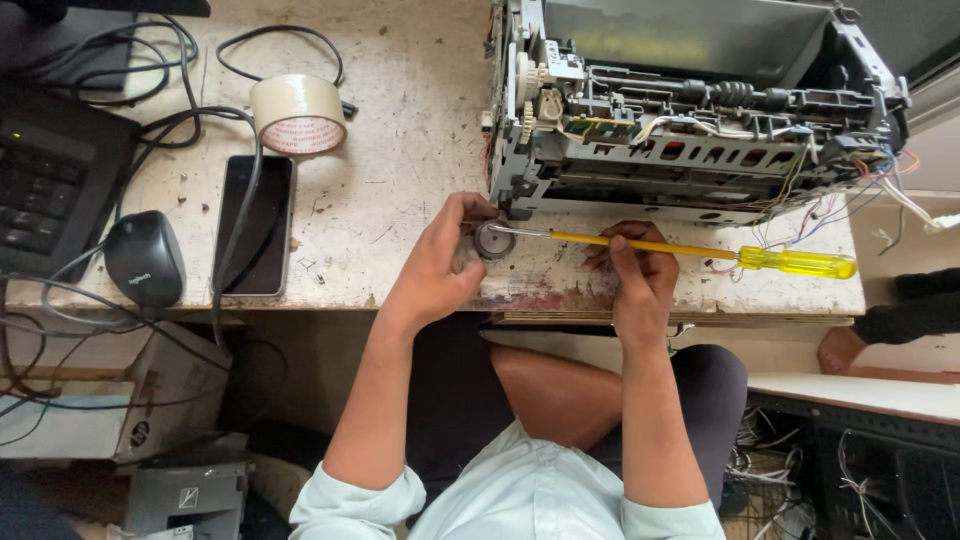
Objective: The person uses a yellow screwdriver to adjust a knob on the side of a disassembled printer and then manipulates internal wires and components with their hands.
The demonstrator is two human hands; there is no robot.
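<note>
Left hand: my left hand (437, 262) rested on the worktable, fingers curled around a small round grey part (494, 240), pinching it at its rim and pressing it to the tabletop.
Round part: ring-shaped, dark grey, lying flat just in front of the machine's lower left corner; what kind of part it was I could not tell.
Right hand: my right hand (637, 268) was closed on the shaft of a screwdriver (700, 250), gripping it about midway rather than at the handle.
Screwdriver: long yellow shaft and clear yellow handle, lying nearly level across the table edge; its metal tip touched the round part, its handle pointed away to my right.
Opened machine: a stripped-down printer chassis (690, 120) stood at the back of the table, covers off, with white gears on its left side, a black roller along the top and loose coloured wires trailing from its right end.
Worktable: a scuffed, stained pale worktable (400, 140) carried everything above.
Tape: a roll of pale packing tape (297, 112) stood well to the left of the machine.
Phone: a dark phone (257, 225) lay flat below the tape, a black cable crossing over it.
Mouse: a black mouse (145, 258) sat near the table's front edge, left of the phone.
Keyboard: a black keyboard (50, 180) occupied the far left.
</note>
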